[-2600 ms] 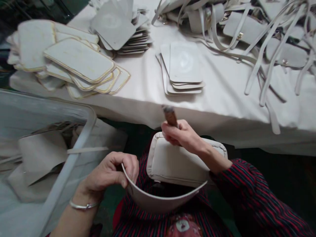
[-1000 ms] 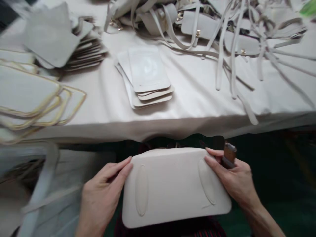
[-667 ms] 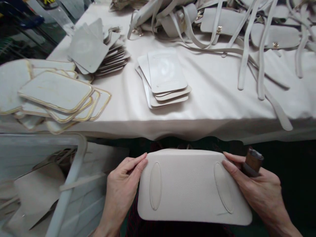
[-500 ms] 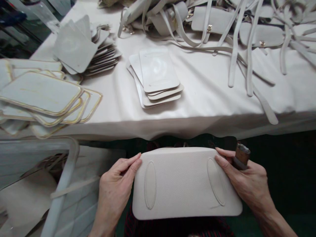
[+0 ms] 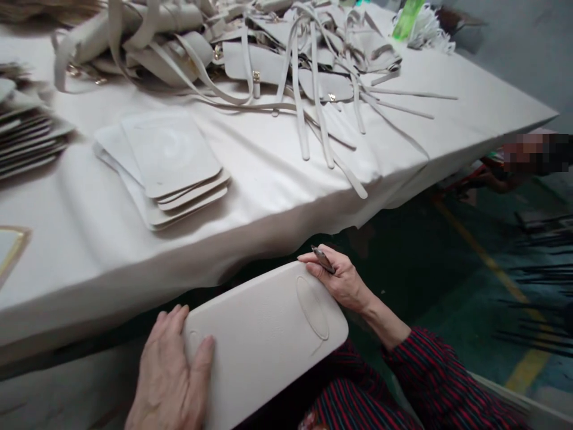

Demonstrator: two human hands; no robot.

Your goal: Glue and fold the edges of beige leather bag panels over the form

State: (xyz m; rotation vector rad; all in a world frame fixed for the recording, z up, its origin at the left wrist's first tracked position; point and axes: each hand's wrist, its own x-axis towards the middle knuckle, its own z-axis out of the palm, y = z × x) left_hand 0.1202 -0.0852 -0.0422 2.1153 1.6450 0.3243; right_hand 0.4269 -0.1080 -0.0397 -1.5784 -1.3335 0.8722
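A cream, grained leather bag panel point(image 5: 264, 334) with rounded corners is held tilted above my lap, its right end higher. Two raised oval outlines mark its face. My left hand point(image 5: 172, 370) grips the left end, thumb across the face and fingers at the far edge, partly covering one oval. At the upper right corner, my right hand point(image 5: 338, 278) pinches the edge between thumb and fingers. A short dark tool point(image 5: 323, 260) is also tucked in that hand; its kind is not clear.
A pale-covered table point(image 5: 268, 209) runs across in front. On it lie a stack of cream panels point(image 5: 174, 155), strapped bags point(image 5: 250, 63) with gold clasps, and darker-edged pieces point(image 5: 27, 131) at left. Another person point(image 5: 505, 173) is at the far right.
The view has swung right. The panel has gone from nearly level to tilted, right end up. My left hand has shifted its hold, with its thumb now across the face.
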